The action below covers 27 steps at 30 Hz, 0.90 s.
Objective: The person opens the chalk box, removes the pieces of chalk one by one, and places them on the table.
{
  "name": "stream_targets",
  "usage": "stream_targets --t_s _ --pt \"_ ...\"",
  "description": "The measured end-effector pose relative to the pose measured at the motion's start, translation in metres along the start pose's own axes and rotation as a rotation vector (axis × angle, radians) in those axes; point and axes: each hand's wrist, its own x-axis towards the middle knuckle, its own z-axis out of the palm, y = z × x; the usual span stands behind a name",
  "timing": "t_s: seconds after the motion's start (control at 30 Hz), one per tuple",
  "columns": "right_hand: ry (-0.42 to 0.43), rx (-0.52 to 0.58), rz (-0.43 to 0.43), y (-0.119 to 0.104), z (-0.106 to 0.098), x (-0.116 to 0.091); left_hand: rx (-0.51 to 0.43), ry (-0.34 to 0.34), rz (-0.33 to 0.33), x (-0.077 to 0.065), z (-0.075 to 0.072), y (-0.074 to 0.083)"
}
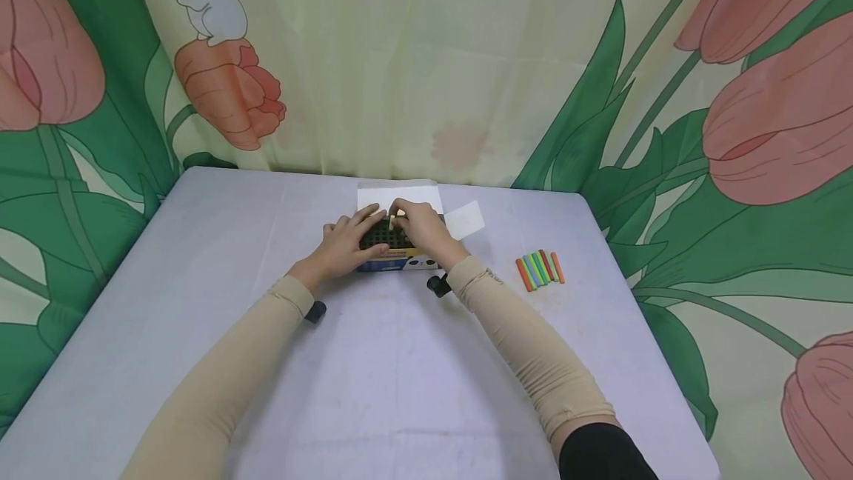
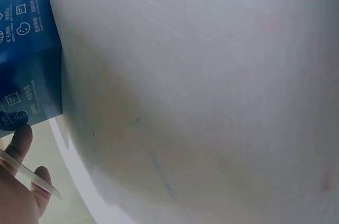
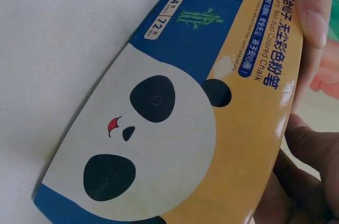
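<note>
A box of colored chalk (image 1: 403,264), blue and yellow with a panda face on its front, stands with its top open near the far edge of the table. Inside shows a dark grid insert (image 1: 400,235). My left hand (image 1: 343,244) rests on the box's left end, fingers spread across the top and thumb along the near edge. Over the insert, my right hand (image 1: 421,227) pinches a short pale chalk stick (image 1: 392,223), pointing down. The box's panda front (image 3: 153,139) fills the right wrist view. A blue end of the box (image 2: 29,86) shows in the left wrist view.
Several chalk sticks (image 1: 540,270) in orange, green, blue and red lie side by side to the right. The box's white lid (image 1: 400,191) stands up behind it, and a white side flap (image 1: 465,221) sticks out right. A patterned curtain (image 1: 400,58) hangs behind the table.
</note>
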Motion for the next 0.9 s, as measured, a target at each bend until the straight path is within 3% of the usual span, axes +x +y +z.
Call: stream_targets --t_s 0.3,0.9 --pt "0.003 -0.011 -0.006 -0.0006 -0.0004 0.0014 -0.004 -0.004 -0.005 0.0004 0.0 -0.0007" --pt "0.019 0.124 0.066 -0.0054 -0.005 0.0015 0.015 0.001 -0.003 0.0002 0.0005 0.0"
